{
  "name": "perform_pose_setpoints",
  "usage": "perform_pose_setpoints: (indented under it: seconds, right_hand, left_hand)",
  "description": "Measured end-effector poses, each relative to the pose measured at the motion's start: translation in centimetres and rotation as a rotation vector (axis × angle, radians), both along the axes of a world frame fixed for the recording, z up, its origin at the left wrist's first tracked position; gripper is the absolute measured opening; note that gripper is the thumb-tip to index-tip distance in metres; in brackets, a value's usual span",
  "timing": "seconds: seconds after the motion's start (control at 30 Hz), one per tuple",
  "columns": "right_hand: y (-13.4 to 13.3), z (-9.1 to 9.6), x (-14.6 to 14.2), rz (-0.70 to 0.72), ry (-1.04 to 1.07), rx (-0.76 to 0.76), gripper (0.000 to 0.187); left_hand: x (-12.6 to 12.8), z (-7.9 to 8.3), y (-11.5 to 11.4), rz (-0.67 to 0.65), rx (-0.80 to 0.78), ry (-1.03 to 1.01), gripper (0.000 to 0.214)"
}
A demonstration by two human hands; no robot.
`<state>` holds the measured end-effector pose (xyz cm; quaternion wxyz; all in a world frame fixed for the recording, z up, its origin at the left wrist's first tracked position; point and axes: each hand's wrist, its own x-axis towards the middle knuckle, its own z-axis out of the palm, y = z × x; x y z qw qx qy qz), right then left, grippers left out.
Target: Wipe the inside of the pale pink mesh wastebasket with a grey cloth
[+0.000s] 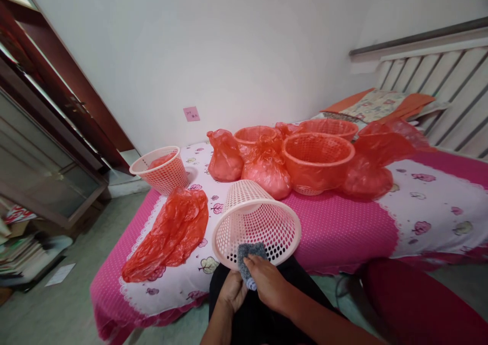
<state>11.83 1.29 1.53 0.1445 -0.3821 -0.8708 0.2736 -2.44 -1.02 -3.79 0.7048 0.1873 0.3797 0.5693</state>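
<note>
A pale pink perforated plastic basket lies tilted on its side, its wide mouth turned toward me and its rim at my lap. My left hand is closed on the near rim from below; its fingertips are partly hidden. In my right hand is a grey cloth, pressed against the inside of the basket near the rim. To the left of the basket, a crumpled red plastic bag lies flat on the bedspread.
Another pink basket with red plastic inside stands at the bed's left corner. Behind my basket are filled red bags and bag-lined baskets. The bed has a pink and white cover. A dark red seat is at right.
</note>
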Motion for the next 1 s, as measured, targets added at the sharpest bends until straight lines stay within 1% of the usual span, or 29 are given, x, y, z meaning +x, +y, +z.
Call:
perform_pose_setpoints:
  seconds: [0.1, 0.27, 0.37, 0.57, 0.7, 0.83, 1.0]
  right_hand:
    - [-0.1, -0.2, 0.0, 0.001, 0.047, 0.003, 0.075]
    - [-0.1, -0.8, 0.2, 0.007, 0.183, 0.011, 0.077]
    - [-0.3, -1.3, 0.2, 0.012, 0.245, 0.032, 0.080]
    - [-0.4, -2.1, -0.2, 0.004, 0.208, 0.054, 0.080]
    - [-0.5, -2.7, -0.2, 0.026, 0.203, 0.075, 0.084]
    - [-0.6, -3.2, 0.1, 0.049, 0.249, 0.072, 0.085]
    - [-0.5, -3.1, 0.5, 0.060, 0.354, 0.019, 0.079]
  left_hand:
    - [0.1, 0.3, 0.0, 0.007, -0.005, -0.004, 0.031]
    - [0.0, 0.8, 0.1, 0.072, -0.047, -0.052, 0.032]
    - [-0.2, 1.0, 0.1, 0.078, -0.057, -0.046, 0.030]
    - [-0.2, 1.4, 0.1, 0.107, -0.070, -0.044, 0.026]
    - [-0.2, 1.5, 0.1, 0.089, -0.081, -0.051, 0.026]
    - [-0.4, 1.5, -0.1, 0.080, -0.071, -0.041, 0.029]
    - [-0.2, 1.1, -0.3, 0.107, -0.072, -0.016, 0.032]
